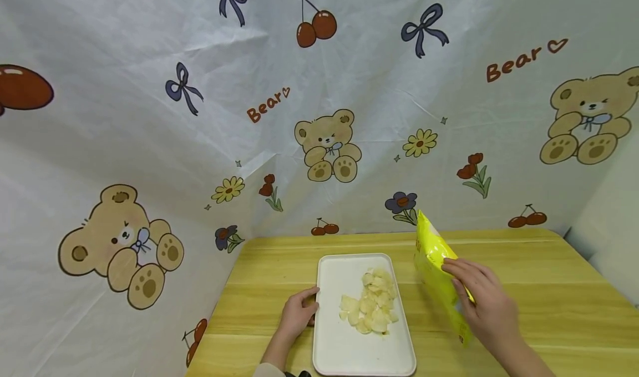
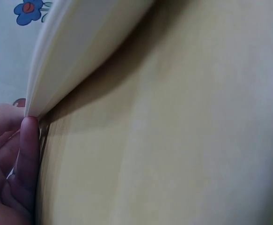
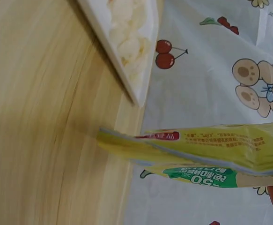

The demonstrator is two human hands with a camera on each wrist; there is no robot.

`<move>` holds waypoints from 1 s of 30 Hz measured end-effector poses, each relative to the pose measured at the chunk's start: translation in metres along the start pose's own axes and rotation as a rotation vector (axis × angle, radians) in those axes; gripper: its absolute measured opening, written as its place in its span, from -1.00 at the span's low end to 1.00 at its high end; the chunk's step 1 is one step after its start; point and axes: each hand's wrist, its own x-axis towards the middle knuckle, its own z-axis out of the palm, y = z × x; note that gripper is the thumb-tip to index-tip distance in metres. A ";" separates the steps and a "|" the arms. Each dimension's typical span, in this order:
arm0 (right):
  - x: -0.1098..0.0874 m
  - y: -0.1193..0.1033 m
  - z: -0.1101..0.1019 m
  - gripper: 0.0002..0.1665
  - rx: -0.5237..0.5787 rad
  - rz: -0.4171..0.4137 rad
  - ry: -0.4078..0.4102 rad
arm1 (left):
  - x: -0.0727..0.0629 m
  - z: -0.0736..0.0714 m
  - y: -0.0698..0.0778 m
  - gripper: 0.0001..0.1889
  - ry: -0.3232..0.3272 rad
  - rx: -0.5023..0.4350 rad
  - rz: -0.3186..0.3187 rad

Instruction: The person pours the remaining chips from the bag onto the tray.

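Note:
A white rectangular tray point(image 1: 341, 352) lies on the wooden table, bearing a heap of potato chips point(image 1: 371, 305). At its left edge, my left hand point(image 1: 297, 313) pinches the rim; the left wrist view shows the fingers point(image 2: 29, 145) meeting at the tray's edge point(image 2: 80, 51). To the right of the tray, my right hand point(image 1: 486, 305) grips a yellow chip bag point(image 1: 439, 280) between thumb and fingers. The bag stands tilted on its edge above the table. In the right wrist view, the printed bag point(image 3: 216, 150) looks flattened, and most of the hand is hidden.
The wooden table point(image 1: 559, 288) reaches back to a white cloth point(image 1: 369, 77) printed with bears, bows and cherries. More of this cloth hangs along the left side. A small dark object point(image 1: 304, 373) shows at the bottom edge near my left sleeve.

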 end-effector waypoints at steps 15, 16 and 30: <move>-0.014 0.025 -0.013 -0.36 -0.255 -0.127 -0.103 | 0.000 0.001 0.000 -0.57 0.005 0.005 0.019; -0.015 0.026 -0.014 -0.34 -0.267 -0.133 -0.125 | 0.000 0.000 0.000 -0.57 0.006 0.003 0.012; -0.034 0.040 -0.007 -0.29 -0.295 -0.201 -0.217 | 0.002 0.000 -0.003 -0.56 -0.005 -0.021 -0.001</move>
